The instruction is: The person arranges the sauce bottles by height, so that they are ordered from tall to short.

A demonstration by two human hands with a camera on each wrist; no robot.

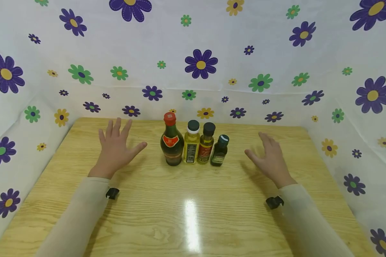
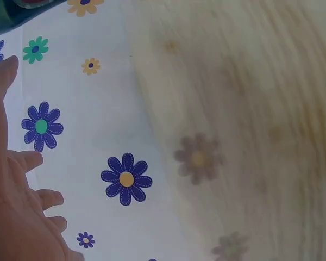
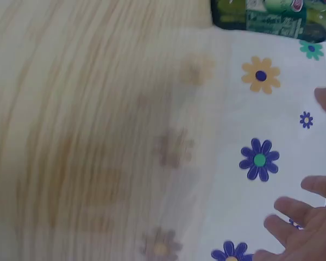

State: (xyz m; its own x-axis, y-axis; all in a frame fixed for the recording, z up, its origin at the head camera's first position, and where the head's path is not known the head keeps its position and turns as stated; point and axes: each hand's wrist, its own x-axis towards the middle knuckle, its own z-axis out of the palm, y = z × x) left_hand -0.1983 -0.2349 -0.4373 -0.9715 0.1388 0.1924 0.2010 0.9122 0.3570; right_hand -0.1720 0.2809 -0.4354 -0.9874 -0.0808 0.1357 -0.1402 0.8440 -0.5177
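Observation:
Several bottles stand upright side by side at the middle of the table. Leftmost is a dark, round-bodied bottle [image 1: 172, 144] with a red cap and red label. Beside it come a clear bottle of yellow oil [image 1: 191, 144] with a dark cap, a slim bottle with a red label [image 1: 205, 146] and black cap, and a small dark green bottle [image 1: 219, 152]. My left hand [image 1: 114, 151] is spread left of the row, holding nothing. To the right of the row, my right hand [image 1: 270, 159] is held apart from the small green bottle, thumb and fingers extended, also holding nothing.
The wooden table [image 1: 167, 207] has a bright light reflection near its front. A white cloth [image 1: 167, 43] with printed flowers hangs behind it and along both sides. Dark wrist straps [image 1: 112, 193] show at the sleeves.

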